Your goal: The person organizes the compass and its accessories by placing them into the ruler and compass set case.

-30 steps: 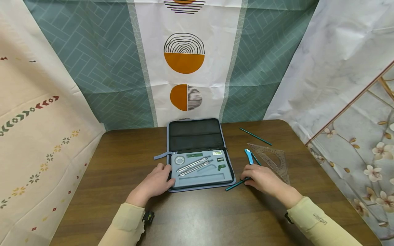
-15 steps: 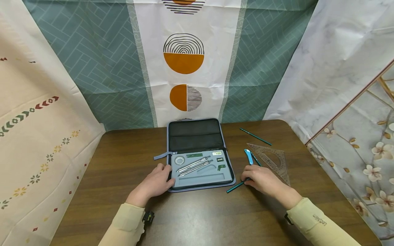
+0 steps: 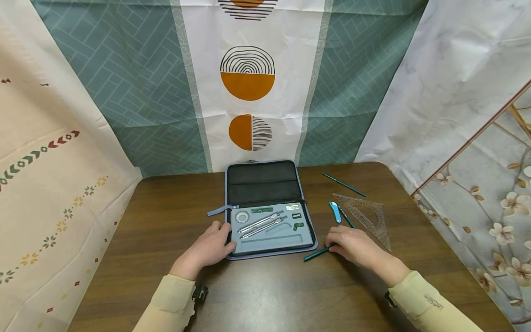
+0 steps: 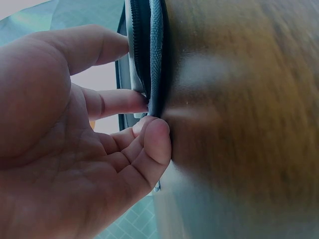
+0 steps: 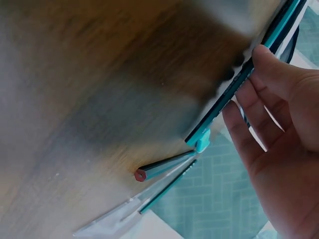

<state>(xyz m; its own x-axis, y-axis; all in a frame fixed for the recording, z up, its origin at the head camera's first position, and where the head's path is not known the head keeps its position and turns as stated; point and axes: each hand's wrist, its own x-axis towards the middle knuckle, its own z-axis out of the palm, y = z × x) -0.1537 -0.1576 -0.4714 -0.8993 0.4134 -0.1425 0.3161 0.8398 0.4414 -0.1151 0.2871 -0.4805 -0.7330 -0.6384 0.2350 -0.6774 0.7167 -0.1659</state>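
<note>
An unfolded zip case (image 3: 265, 171) holds a grey tray (image 3: 271, 249) with two metal compasses (image 3: 261, 226) and small green pieces. My left hand (image 3: 212, 244) grips the case's left edge near its front corner; in the left wrist view its fingertips (image 4: 157, 132) meet the zip edge (image 4: 156, 55). Right of the case, my right hand (image 3: 352, 246) pinches a dark green pencil (image 3: 316, 255) between thumb and fingers. In the right wrist view this pencil (image 5: 219, 102) slants past the fingertips, close over the table. Beyond that hand lie a blue utility knife (image 3: 335, 211) and a second pencil (image 3: 346, 216).
A clear set square (image 3: 379, 221) with a protractor cut-out lies right of the knife. Behind it is a third green pencil (image 3: 344, 184). Patterned cloths (image 3: 157, 83) hang round the brown wooden table (image 3: 174, 203).
My right hand has shifted slightly toward me, so the utility knife's near end now shows. The held pencil has moved a little with it. My left hand and the case stay put.
</note>
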